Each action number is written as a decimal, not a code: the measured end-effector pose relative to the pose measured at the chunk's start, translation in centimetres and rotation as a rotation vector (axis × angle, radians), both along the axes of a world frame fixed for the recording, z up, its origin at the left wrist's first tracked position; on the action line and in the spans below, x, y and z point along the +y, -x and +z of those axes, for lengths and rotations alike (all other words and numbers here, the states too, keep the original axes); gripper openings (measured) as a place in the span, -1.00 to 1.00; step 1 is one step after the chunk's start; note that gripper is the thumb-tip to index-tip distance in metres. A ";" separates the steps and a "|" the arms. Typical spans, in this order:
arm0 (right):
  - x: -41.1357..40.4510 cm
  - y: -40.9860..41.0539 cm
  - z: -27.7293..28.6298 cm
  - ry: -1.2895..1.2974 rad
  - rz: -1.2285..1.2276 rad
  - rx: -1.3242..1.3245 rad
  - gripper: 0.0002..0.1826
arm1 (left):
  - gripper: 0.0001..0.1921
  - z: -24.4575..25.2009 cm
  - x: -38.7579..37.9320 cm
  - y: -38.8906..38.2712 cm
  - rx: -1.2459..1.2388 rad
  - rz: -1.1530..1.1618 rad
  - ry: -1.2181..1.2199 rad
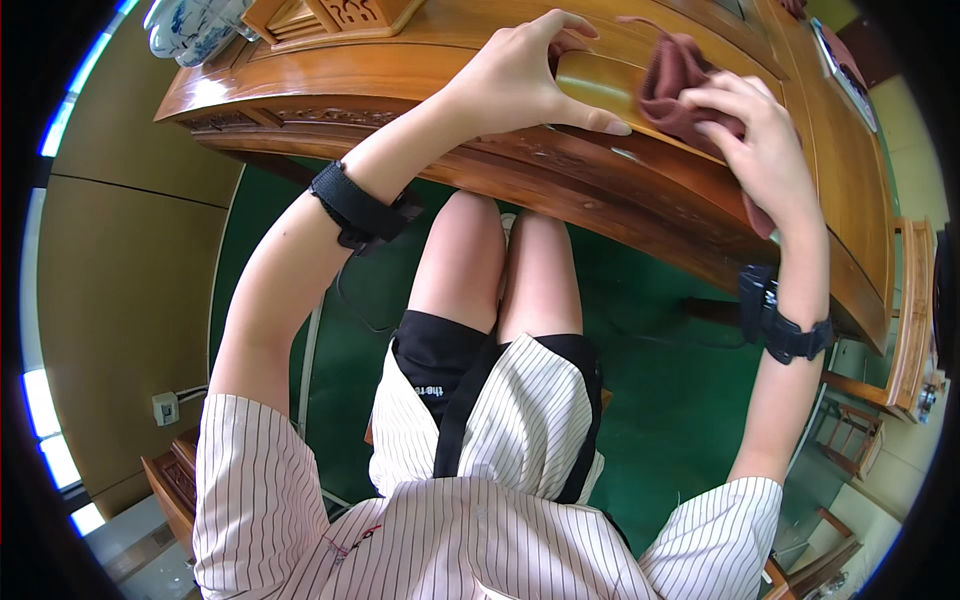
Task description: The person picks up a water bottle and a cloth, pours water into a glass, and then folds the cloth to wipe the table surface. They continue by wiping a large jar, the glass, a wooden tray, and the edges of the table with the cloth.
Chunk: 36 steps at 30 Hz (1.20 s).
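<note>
My left hand [525, 79] curves around the left end of a glossy, yellow-brown wooden piece [600, 84] at the front of a wooden desk. The thumb lies along its near edge and the fingers bend over the far side. Whether the piece is a tray or a board, I cannot tell. In my right hand [754, 135] is a bunched reddish-brown cloth [667, 82], pressed against the right part of that piece. One end of the cloth hangs below the palm, and its folds hide part of the wood.
The polished desk [337, 71] has a carved front edge. A wooden openwork holder [330, 19] and a blue-and-white porcelain vessel [196, 34] stand at its far left. Papers or a book [844, 71] lie on the right. Wooden furniture [911, 322] stands farther right.
</note>
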State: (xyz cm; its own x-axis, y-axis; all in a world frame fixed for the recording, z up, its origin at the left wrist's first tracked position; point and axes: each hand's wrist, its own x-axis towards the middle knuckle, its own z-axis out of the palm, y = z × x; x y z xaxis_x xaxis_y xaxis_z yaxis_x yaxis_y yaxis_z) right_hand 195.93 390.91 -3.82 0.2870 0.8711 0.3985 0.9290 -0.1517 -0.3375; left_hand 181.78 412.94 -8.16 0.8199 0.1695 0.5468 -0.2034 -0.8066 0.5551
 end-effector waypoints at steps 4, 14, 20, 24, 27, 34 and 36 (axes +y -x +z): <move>-5.7 -3.9 -0.9 0.082 -0.174 -0.021 -0.78 | -0.27 1.5 -0.4 0.3 0.238 0.002 0.007; -8.9 -6.2 -2.7 -0.404 -0.345 0.060 -0.90 | -0.15 0.9 -0.6 1.2 0.194 -0.032 0.103; 0.6 2.5 -1.7 -0.331 0.113 -0.369 -0.74 | -0.03 0.3 0.6 1.0 0.016 -0.108 0.003; 4.5 2.8 -1.5 -0.187 0.118 -0.481 -0.69 | -0.09 1.4 0.0 0.5 0.157 0.053 0.011; 5.1 3.3 -1.2 -0.110 0.116 -0.495 -0.60 | -0.11 1.7 0.3 0.8 0.216 0.011 0.065; 1.4 1.9 -0.6 0.045 -0.034 -0.451 -0.48 | 0.18 -0.6 0.8 -0.2 0.128 -0.085 0.121; -0.2 1.0 -0.8 0.033 -0.095 -0.398 -0.51 | 0.14 0.2 0.7 0.5 0.225 -0.085 0.205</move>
